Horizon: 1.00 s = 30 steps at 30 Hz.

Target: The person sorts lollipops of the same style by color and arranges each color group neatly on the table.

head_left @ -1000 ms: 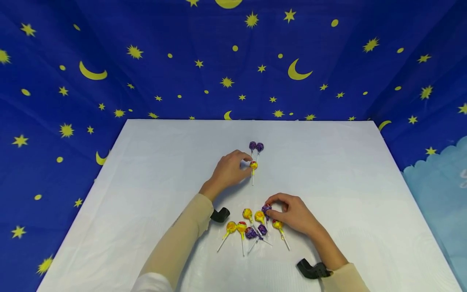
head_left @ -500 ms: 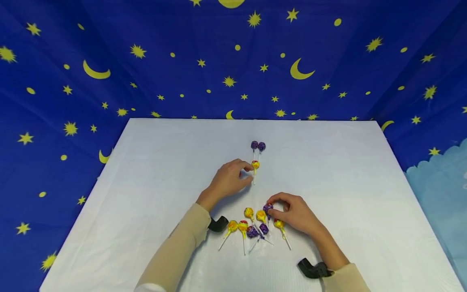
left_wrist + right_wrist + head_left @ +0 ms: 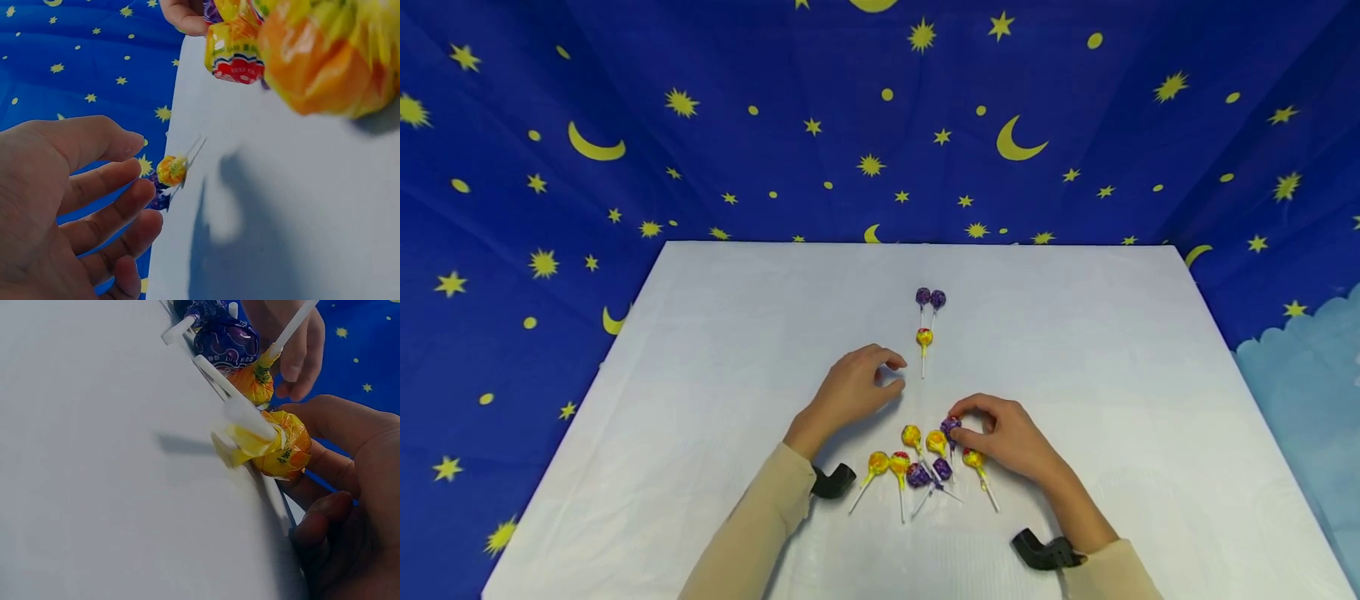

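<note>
In the head view my left hand (image 3: 847,390) hovers over the table with thumb and fingers apart, holding nothing. A yellow lollipop (image 3: 924,338) lies just beyond its fingertips, its stick towards me. Behind that, two purple lollipops (image 3: 922,297) lie side by side, heads away from me. My right hand (image 3: 1011,435) pinches the head of another purple lollipop (image 3: 950,428) between thumb and fingers, at the edge of a loose group. In the right wrist view a yellow lollipop (image 3: 284,447) in front hides what those fingertips hold.
Several yellow lollipops (image 3: 877,464) and two purple ones (image 3: 917,476) lie in the group nearer me, some sticks crossing. A white cover (image 3: 737,308) lies over the table. Blue cloth with yellow stars and moons (image 3: 775,150) hangs behind and at the sides.
My left hand has let go of the yellow lollipop and drawn back towards me and to the left. That lollipop stays below the two purple ones. My right hand keeps its place.
</note>
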Motion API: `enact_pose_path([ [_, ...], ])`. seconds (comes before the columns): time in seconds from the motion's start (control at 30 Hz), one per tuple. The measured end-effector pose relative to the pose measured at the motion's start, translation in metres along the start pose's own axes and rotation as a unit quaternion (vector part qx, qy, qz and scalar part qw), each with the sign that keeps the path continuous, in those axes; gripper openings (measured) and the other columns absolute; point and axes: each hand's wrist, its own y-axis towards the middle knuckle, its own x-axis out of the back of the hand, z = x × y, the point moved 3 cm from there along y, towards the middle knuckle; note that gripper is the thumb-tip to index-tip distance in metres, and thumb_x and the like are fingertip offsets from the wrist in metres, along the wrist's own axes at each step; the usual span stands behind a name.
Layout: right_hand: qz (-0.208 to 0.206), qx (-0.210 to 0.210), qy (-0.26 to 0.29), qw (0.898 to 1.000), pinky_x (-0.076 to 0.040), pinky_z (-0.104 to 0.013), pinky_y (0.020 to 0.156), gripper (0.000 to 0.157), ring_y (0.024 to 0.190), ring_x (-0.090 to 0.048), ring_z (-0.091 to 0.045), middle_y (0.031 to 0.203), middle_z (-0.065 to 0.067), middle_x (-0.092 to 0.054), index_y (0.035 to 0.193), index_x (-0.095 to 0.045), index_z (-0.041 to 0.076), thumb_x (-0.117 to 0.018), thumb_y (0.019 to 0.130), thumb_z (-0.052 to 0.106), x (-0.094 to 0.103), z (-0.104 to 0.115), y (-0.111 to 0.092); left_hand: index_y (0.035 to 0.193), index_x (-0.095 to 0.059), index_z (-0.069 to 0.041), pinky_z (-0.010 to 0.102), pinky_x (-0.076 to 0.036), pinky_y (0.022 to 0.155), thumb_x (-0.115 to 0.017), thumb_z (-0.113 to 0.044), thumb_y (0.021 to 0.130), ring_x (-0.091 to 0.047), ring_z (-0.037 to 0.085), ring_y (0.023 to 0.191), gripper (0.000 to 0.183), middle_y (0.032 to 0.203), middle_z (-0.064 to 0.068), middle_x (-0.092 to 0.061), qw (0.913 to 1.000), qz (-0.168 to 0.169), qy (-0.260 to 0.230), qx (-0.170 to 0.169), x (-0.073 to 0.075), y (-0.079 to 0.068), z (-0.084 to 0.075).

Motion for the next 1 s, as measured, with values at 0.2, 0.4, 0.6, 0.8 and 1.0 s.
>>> enact_pose_path([
  [0.2,0.002,0.002,-0.001,1.000,-0.035,-0.028,0.053,0.022,0.053,-0.039,-0.010,0.069,0.006,-0.053,0.102,-0.069,0.032,-0.076,0.082,0.036,-0.001,-0.001,0.000,0.112,-0.069,-0.017,0.032,-0.043,0.070,-0.068,-0.028,0.088,-0.054,0.011,0.078,0.027,0.102,-0.004,-0.063,0.9999,0.005,-0.008,-0.003,0.000,-0.009,0.001],
  [0.4,0.000,0.003,-0.003,1.000,-0.035,-0.028,0.053,0.022,0.053,-0.040,-0.010,0.070,0.006,-0.053,0.102,-0.069,0.032,-0.076,0.082,0.037,-0.001,-0.002,0.001,0.114,-0.068,-0.016,0.033,-0.043,0.071,-0.069,-0.029,0.088,-0.055,0.012,0.079,0.029,0.101,-0.005,-0.063,0.9993,0.019,-0.031,-0.006,0.000,-0.020,0.002],
  [0.6,-0.001,-0.004,-0.007,1.000,-0.035,-0.028,0.053,0.021,0.054,-0.040,-0.011,0.072,0.007,-0.055,0.101,-0.069,0.033,-0.077,0.081,0.037,0.000,-0.001,0.001,0.115,-0.067,-0.016,0.034,-0.042,0.076,-0.069,-0.030,0.089,-0.055,0.010,0.077,0.029,0.098,-0.005,-0.063,0.9978,0.033,-0.055,-0.015,-0.003,-0.032,0.008],
  [0.8,0.005,-0.005,0.002,1.000,-0.035,-0.028,0.051,0.022,0.051,-0.038,-0.010,0.063,0.004,-0.050,0.102,-0.069,0.034,-0.076,0.082,0.039,-0.001,-0.001,0.000,0.107,-0.068,-0.017,0.031,-0.045,0.072,-0.070,-0.029,0.088,-0.056,0.009,0.075,0.022,0.093,-0.008,-0.063,0.9974,0.024,-0.064,-0.024,-0.003,-0.051,0.016],
  [1.0,0.001,-0.002,-0.001,1.000,-0.034,-0.028,0.051,0.022,0.051,-0.037,-0.010,0.061,0.004,-0.047,0.102,-0.069,0.035,-0.075,0.082,0.042,-0.001,-0.001,0.000,0.105,-0.068,-0.020,0.029,-0.045,0.071,-0.071,-0.030,0.088,-0.055,0.008,0.074,0.020,0.090,-0.013,-0.061,0.9962,0.027,-0.078,-0.028,-0.002,-0.073,0.023],
])
